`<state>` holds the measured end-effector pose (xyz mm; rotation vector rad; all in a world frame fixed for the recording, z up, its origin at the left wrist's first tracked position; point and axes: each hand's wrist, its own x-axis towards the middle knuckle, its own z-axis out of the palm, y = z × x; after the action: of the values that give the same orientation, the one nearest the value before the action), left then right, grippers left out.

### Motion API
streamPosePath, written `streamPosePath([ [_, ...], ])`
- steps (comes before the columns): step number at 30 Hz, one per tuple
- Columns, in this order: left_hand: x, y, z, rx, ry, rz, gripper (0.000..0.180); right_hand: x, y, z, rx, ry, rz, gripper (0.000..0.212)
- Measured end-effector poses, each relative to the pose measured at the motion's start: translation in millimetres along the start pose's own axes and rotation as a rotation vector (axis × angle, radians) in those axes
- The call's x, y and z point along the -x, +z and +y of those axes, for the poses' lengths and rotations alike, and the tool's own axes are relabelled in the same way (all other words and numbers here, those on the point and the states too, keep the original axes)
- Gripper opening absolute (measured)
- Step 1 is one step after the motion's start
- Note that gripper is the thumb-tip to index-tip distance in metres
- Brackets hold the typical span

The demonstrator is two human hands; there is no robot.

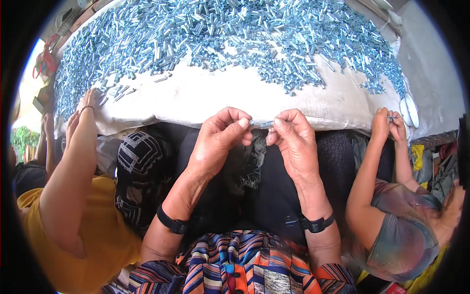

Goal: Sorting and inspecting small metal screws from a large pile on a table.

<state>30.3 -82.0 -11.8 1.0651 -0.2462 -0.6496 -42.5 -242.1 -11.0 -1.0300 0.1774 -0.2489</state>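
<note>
In front of my chest, just short of the cloth-covered table's near edge, my two hands face each other a small gap apart. My left hand (pixel 227 131) pinches a tiny bluish metal piece (pixel 251 122) between thumb and forefinger. Between the thumb and fingers of my right hand (pixel 293 136) is a slim silvery-blue metal tube (pixel 266 124), its free end pointing toward my left hand. The two parts are apart. Beyond them a wide heap of small shiny blue metal parts (pixel 210 29), long tubes and short pieces mixed, covers the far side of the table.
Pale cloth (pixel 196 93) covers the table. At left, a person in a yellow top (pixel 93 230) reaches onto it near loose tubes (pixel 120 93). To the right, another person's hands (pixel 389 122) hold a small part. White dishes (pixel 410 110) sit by the table's right end.
</note>
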Motion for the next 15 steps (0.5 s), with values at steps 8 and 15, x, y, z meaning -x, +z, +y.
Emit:
streamPosePath([
  [8, 12, -2, -1, 0.105, -0.002, -0.056, 0.013, 14, 13, 7, -0.079, 0.056, -0.017, 0.007],
  [15, 12, -6, -4, 0.022, 0.028, -0.078, 0.011, 17, 10, 15, -0.154, 0.082, -0.052, 0.006],
])
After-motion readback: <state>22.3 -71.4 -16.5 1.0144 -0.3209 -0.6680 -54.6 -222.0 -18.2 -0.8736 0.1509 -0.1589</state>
